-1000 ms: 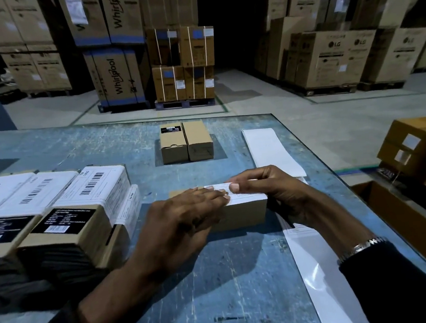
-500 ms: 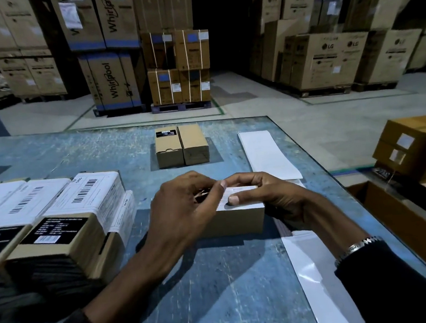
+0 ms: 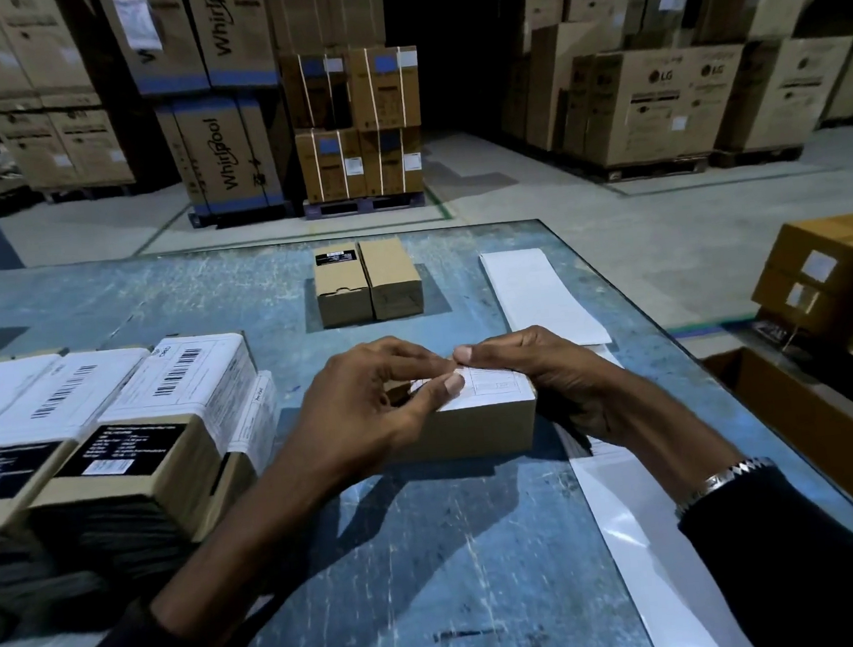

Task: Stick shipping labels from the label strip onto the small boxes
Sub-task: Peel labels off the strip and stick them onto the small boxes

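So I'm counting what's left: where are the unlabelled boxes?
Two unlabelled boxes stand side by side at the table's far middle, beyond both hands, left of the label strip.

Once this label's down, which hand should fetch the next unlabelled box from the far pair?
Probably the left hand. The far pair sits straight ahead, slightly left of the box in hand, and the right hand lies next to the label strip, ready to peel the next label.

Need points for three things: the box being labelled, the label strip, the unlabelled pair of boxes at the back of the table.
box being labelled (image 3: 479, 424): head view, front cardboard face.
label strip (image 3: 541, 297): head view, middle of the white far section.
unlabelled pair of boxes (image 3: 392, 274): head view, top of the right-hand box.
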`<state>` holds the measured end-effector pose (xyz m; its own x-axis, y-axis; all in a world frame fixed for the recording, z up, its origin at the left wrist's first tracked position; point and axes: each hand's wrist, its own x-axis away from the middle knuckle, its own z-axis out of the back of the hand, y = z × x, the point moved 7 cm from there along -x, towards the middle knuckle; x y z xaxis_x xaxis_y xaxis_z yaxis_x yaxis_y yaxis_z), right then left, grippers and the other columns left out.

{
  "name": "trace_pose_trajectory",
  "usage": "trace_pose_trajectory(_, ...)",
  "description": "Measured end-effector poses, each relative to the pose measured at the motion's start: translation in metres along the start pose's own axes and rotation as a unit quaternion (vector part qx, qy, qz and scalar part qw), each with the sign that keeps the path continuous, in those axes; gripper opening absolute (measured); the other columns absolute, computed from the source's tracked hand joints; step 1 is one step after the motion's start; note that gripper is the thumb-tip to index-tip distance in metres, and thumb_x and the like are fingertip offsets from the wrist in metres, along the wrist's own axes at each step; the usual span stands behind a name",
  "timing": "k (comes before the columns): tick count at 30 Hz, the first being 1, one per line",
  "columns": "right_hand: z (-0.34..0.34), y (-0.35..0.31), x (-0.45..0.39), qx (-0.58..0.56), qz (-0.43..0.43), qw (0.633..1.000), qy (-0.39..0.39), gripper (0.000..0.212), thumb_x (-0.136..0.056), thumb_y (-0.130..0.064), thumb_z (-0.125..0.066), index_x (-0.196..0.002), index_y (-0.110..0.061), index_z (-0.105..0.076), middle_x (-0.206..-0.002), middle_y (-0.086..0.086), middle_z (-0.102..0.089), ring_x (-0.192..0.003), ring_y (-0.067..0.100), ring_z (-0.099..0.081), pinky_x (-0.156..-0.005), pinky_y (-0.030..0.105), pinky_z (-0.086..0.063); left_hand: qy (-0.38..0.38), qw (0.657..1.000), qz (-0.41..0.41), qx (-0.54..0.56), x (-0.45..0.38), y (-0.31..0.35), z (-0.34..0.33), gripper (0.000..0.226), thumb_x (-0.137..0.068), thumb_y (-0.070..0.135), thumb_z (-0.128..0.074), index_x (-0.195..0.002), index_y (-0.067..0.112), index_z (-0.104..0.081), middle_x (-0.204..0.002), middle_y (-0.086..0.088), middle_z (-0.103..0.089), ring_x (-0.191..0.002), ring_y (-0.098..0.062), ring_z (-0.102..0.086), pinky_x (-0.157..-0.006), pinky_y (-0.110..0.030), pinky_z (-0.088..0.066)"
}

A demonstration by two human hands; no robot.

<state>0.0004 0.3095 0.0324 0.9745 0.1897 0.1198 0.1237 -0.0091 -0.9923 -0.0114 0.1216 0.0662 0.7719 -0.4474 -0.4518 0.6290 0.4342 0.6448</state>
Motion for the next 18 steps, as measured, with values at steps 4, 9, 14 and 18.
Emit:
trace_pose_trajectory(4,0.0,-0.002,0.0,0.015,0.027,0.999,-0.015,0.031,-0.095,-0.02,-0.076,-0.118,0.001,-0.08,-0.113,0.02,-0.08,-0.103,0.025,-0.077,-0.086,0.026,-0.057,-0.027,0.999,-0.01,-0.014,0.0,0.001,0.001,0.038,-0.084,0.068,-0.064,-0.112,0.048,-0.079,-0.111,0.024,-0.073,-0.108,0.002,-0.068,-0.09,-0.041,-0.06)
trace_pose_trajectory(9,-0.003,-0.006,0.0,0.06,0.055,0.996,-0.043,0.035,-0.084,-0.015,-0.083,-0.116,-0.001,-0.08,-0.116,0.018,-0.08,-0.114,0.025,-0.075,-0.103,0.031,-0.053,-0.084,0.996,-0.013,-0.039,-0.001,0.003,-0.001,0.043,-0.086,0.071,-0.059,-0.117,0.048,-0.077,-0.117,0.024,-0.068,-0.111,0.001,-0.064,-0.091,-0.043,-0.059)
trace_pose_trajectory(14,-0.001,-0.015,-0.002,0.139,0.069,0.987,-0.044,0.042,-0.074,-0.024,-0.091,-0.112,-0.007,-0.082,-0.115,0.013,-0.081,-0.109,0.022,-0.075,-0.11,0.044,-0.052,-0.141,0.987,-0.024,-0.069,0.001,0.004,-0.001,0.042,-0.092,0.06,-0.057,-0.125,0.041,-0.076,-0.125,0.029,-0.062,-0.121,-0.001,-0.058,-0.097,-0.045,-0.055)
trace_pose_trajectory(18,-0.001,-0.025,0.0,0.218,0.092,0.971,-0.028,0.034,-0.076,-0.022,-0.092,-0.108,-0.014,-0.085,-0.109,0.003,-0.082,-0.107,0.022,-0.075,-0.106,0.046,-0.055,-0.149,0.984,-0.036,-0.092,0.001,0.006,0.0,0.043,-0.094,0.057,-0.056,-0.13,0.04,-0.073,-0.129,0.026,-0.061,-0.124,-0.005,-0.057,-0.098,-0.047,-0.055)
